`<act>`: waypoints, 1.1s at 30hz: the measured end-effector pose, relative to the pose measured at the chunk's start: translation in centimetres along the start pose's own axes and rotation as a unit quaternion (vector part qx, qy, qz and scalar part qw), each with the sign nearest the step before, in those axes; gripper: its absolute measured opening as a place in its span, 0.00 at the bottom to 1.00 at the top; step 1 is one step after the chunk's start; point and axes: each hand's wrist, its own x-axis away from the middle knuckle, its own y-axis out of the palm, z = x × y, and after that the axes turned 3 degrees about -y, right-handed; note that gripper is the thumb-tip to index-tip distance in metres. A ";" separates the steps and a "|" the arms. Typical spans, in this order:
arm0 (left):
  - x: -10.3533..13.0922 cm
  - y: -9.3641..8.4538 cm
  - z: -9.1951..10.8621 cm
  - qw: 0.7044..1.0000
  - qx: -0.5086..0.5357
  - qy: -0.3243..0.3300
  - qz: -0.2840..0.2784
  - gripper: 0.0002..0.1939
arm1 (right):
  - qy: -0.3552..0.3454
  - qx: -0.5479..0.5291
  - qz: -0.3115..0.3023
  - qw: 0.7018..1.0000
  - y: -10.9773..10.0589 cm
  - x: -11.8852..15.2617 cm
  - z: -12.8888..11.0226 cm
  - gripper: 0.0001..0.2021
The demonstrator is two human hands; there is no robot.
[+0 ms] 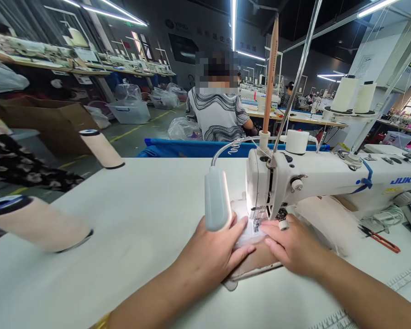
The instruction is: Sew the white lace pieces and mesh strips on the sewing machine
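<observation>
A white sewing machine [324,171] stands to the right, its presser foot [256,225] down on a thin white fabric [245,238]. My left hand [214,249] lies on the fabric left of the foot, thumb and index finger stretched out. A grey lamp head [215,201] hides part of its other fingers. On the other side, my right hand [291,242] rests with extended fingertips close by the foot. Beneath both hands is a brown flat plate [256,261]. More sheer pale fabric [329,224] lies behind my right hand.
Two thread cones, a near one [43,224] and a farther one [102,148], stand on the white table [133,219] at left. Red-handled snips [380,238] and a ruler [409,274] lie at right. A person in a patterned top [215,114] sits ahead.
</observation>
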 end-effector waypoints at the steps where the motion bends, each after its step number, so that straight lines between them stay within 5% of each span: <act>1: 0.2 -0.3 0.1 1.000 -0.008 -0.005 -0.004 0.14 | -0.011 -0.009 0.000 1.000 0.0 0.1 0.1 0.16; 7: 1.3 -2.3 2.1 0.989 0.132 0.037 -0.051 0.17 | -0.088 -0.047 -0.040 0.994 -0.1 0.2 -0.3 0.13; 11: 1.4 -2.4 2.4 0.977 0.187 0.061 -0.082 0.15 | -0.068 -0.010 -0.085 0.994 -0.5 0.2 -0.5 0.09; 19: 0.7 -1.4 1.9 0.980 0.169 0.104 0.010 0.19 | -0.059 0.014 -0.071 0.996 -0.8 0.6 -0.4 0.08; 26: 0.8 -2.0 2.5 0.979 0.155 0.131 0.011 0.14 | -0.050 0.014 -0.092 0.994 -0.6 0.7 -0.2 0.09; 33: 1.0 -0.2 1.8 0.978 0.146 0.135 0.067 0.14 | -0.047 0.003 -0.081 0.996 -0.5 0.7 -0.2 0.12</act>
